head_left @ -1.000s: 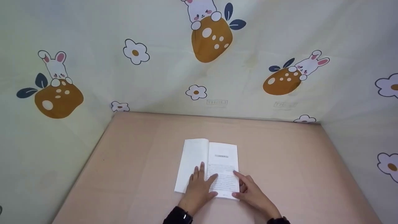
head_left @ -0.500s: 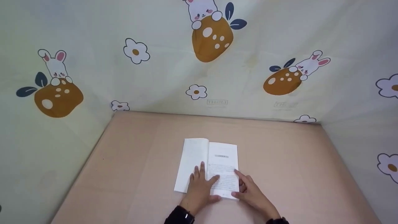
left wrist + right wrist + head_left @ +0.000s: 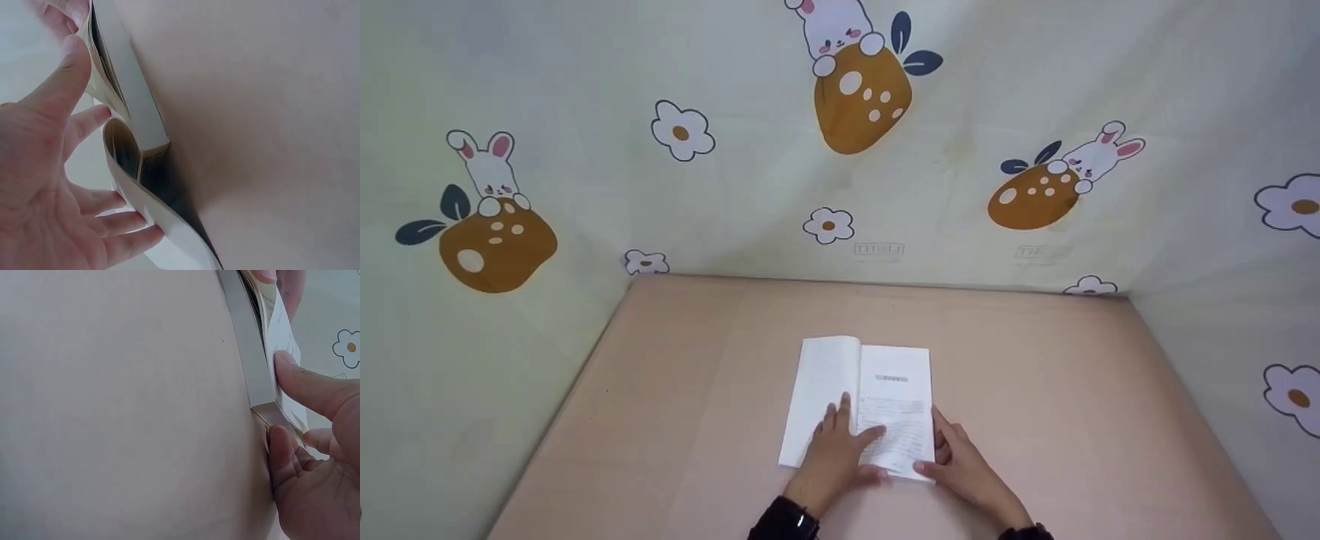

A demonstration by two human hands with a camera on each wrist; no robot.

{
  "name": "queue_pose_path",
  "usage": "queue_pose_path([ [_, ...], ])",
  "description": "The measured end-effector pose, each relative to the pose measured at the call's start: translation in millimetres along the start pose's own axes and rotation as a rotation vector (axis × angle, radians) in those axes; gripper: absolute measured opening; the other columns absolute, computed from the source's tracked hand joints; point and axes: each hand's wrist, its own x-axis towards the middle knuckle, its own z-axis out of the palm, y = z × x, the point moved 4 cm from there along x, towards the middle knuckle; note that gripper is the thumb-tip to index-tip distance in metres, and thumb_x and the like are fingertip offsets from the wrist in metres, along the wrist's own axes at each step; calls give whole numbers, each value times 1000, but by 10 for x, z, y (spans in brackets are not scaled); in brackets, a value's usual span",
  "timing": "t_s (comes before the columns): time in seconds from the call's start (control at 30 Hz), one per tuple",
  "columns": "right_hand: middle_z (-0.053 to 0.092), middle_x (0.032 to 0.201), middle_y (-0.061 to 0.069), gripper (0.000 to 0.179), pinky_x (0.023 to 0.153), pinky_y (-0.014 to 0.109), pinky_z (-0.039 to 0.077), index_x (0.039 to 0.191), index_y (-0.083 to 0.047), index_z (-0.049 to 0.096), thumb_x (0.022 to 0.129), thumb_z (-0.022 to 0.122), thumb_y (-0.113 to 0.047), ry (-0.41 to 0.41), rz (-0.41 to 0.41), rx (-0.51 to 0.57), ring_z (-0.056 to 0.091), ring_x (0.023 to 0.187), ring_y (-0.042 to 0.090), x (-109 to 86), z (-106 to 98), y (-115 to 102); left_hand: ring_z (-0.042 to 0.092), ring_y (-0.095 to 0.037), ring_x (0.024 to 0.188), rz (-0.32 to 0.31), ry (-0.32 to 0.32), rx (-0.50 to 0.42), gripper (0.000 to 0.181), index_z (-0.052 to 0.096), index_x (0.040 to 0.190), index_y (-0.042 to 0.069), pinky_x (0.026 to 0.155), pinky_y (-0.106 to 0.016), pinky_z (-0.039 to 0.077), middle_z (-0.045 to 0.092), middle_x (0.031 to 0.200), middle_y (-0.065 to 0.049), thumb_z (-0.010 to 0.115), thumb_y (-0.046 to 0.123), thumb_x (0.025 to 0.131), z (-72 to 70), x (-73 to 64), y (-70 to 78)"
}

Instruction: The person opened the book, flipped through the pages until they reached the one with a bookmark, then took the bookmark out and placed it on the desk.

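Note:
An open book (image 3: 894,364) lies on the table with printed text on its right page and a blank-looking left page. My left hand (image 3: 831,454) rests on the left page near the fold, its thumb side over the right page. In the left wrist view its fingers (image 3: 132,244) are nearly straight against the curved left pages. At the right edge of the book, my right hand (image 3: 973,472) pinches the pages. In the right wrist view the thumb (image 3: 309,385) presses on the top page, while other fingers curl at the side of the block.
The book is on a pinkish-beige tabletop (image 3: 720,375). Pale cloth walls (image 3: 750,180) printed with rabbits, fruit and flowers stand at the back and both sides. Dark cuffs (image 3: 785,519) cover the wrists.
The right index finger has slid from the top of the page down over its right edge. The lower part of the right page now bulges slightly. The left hand stays nearly in place.

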Motion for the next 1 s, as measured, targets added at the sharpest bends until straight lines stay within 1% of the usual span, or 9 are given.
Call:
queue_pose_path([
  [0.07,42,101,11,95,64,17,40,148,0,15,79,73,-27,-1,5,-3,45,79,15,-1,-8,5,34,-52,127,-3,-18,-27,63,59,126,30,98,-55,41,30,143,-33,68,50,67,-5,15,-21],
  [0.23,41,102,11,100,63,17,42,149,-4,15,74,77,-29,-3,24,-11,45,80,16,-8,-20,4,37,-50,127,9,-26,-105,61,61,125,26,97,-51,43,31,144,-32,65,50,69,-32,34,-60],
  [0.37,41,103,11,101,63,16,41,148,-1,15,73,78,-27,-7,21,-18,44,81,16,-15,-15,-4,38,-48,127,4,-21,-144,59,60,125,24,95,-49,45,32,144,-30,63,47,70,-46,24,-93],
  [0.43,41,103,11,101,64,16,41,147,1,16,73,78,-26,-8,24,-25,44,81,16,-16,-8,-6,39,-48,126,-3,-11,-155,56,61,123,22,95,-49,46,34,143,-29,63,45,72,-53,21,-103],
  [0.53,41,103,10,100,64,16,40,147,1,16,73,78,-26,-7,35,-26,44,81,16,-13,6,-7,41,-47,125,-7,15,-150,54,59,125,13,96,-48,45,37,142,-29,62,40,78,-61,20,-102],
  [0.63,41,103,11,101,63,16,41,147,0,16,73,78,-25,-3,38,-18,44,81,17,-5,9,-5,45,-45,122,-9,66,-137,51,56,126,5,96,-47,45,42,138,-28,61,35,85,-75,16,-93],
  [0.77,40,103,11,103,64,16,40,148,0,13,73,78,-25,-13,36,-13,43,82,17,-1,5,-14,50,-41,118,-54,118,-167,43,58,122,1,96,-48,45,48,133,-27,58,31,89,-84,12,-113],
  [0.9,40,103,11,104,65,16,39,148,-1,11,73,78,-25,-19,34,-21,42,83,17,1,5,-22,51,-39,119,-128,117,-230,39,62,112,-4,98,-50,42,51,131,-27,57,28,91,-81,10,-154],
  [1.0,41,102,11,104,65,16,39,148,-2,12,72,79,-25,-13,36,-32,43,83,17,2,12,-22,52,-41,118,-177,112,-267,37,64,105,-9,97,-52,42,51,129,-29,58,24,90,-80,-5,-173],
])
